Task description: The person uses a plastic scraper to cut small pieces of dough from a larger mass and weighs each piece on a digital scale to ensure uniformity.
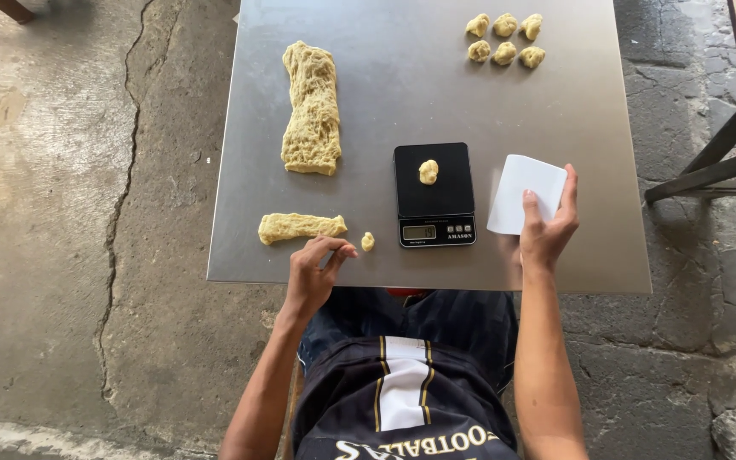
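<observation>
My right hand (545,228) grips a white flat scraper (525,192) just right of a small black kitchen scale (434,194). One small lump of dough (428,171) sits on the scale's platform. My left hand (317,273) hovers at the near edge of the metal table (419,94), fingers curled together, empty. A tiny dough crumb (367,241) lies just right of its fingertips. A short dough strip (300,227) lies just above that hand. A big rough dough slab (311,109) lies farther back on the left.
Several small dough balls (505,38) are lined in two rows at the far right of the table. Cracked concrete floor (87,213) surrounds the table. A dark metal frame of another piece of furniture (709,162) stands at the right.
</observation>
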